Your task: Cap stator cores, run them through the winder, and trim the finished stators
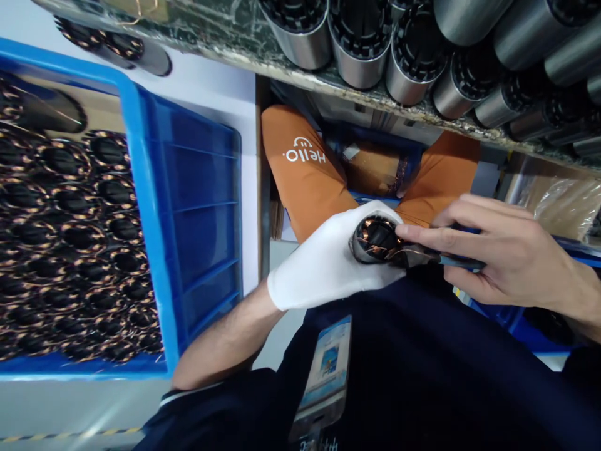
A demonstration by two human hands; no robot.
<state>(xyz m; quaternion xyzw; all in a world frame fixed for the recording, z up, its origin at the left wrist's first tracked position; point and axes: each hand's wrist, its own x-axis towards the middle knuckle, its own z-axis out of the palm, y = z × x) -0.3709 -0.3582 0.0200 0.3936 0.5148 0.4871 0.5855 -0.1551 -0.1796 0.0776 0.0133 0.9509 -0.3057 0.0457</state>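
My left hand, in a white glove, is wrapped round a motor stator, a dark cylinder with copper windings round its open end. That end faces up toward me. My bare right hand grips a slim dark hand tool; its exact kind is hard to make out. The tool's tip lies at the right rim of the stator, by a thin loose copper wire. With its stretched index finger, my right hand reaches the stator's rim. The stator's lower body is hidden by the glove.
On the left a blue crate holds several wound stators, with more lying behind it. Several metal cylinders with black slotted inserts stand along the bench edge ahead. A brown-bottomed bin sits low between orange-clad legs. A badge hangs in front.
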